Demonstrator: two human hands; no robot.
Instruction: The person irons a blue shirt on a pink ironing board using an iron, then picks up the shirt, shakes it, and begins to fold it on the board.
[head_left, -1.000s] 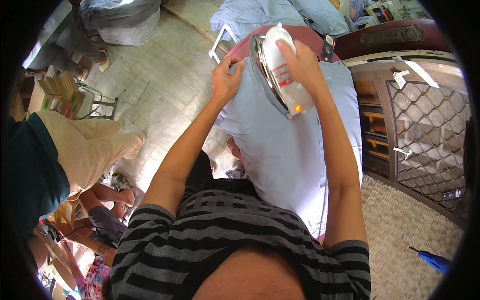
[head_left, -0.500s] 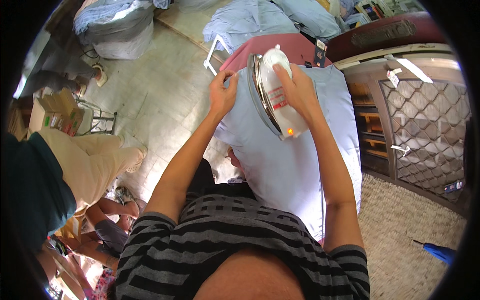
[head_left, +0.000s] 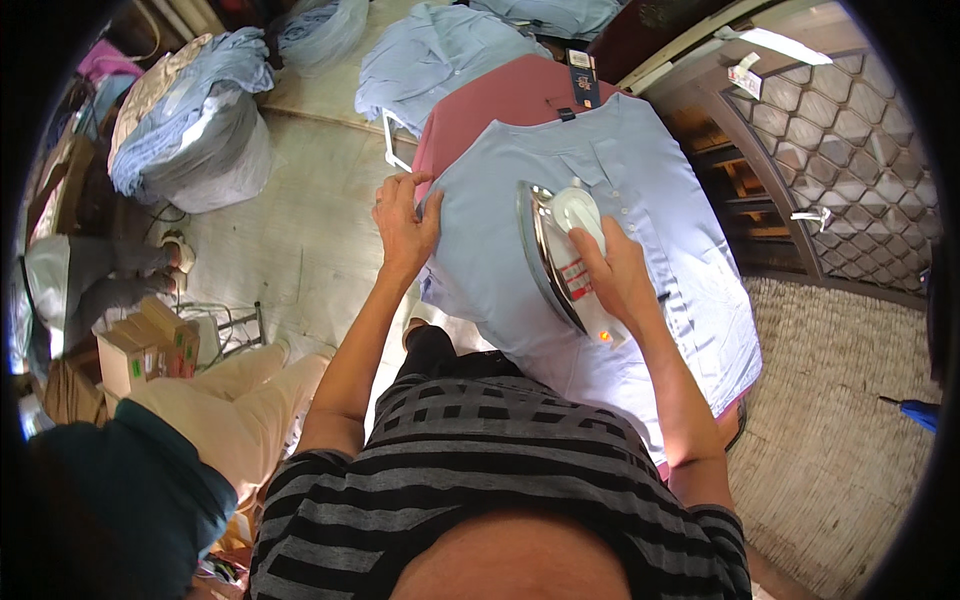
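A light blue shirt lies spread over the dark pink ironing board, its buttons running down the right part. My right hand is closed around the handle of a white iron with a chrome skirt and a lit orange lamp. The iron is over the middle of the shirt; whether its plate fully touches the cloth cannot be seen. At the shirt's left edge, my left hand has its thumb and fingers apart and holds nothing I can see. A black tag lies by the collar.
More blue shirts lie beyond the board. A plastic-wrapped clothes bundle stands far left. On the left are cardboard boxes and a person in a dark green top. A lattice-panelled cabinet door and a blue umbrella are on the right.
The iron in my right hand has come nearer to me and slightly right. My left hand has moved left and nearer, its fingers opening. The shirt's collar and button front now show; the view has shifted.
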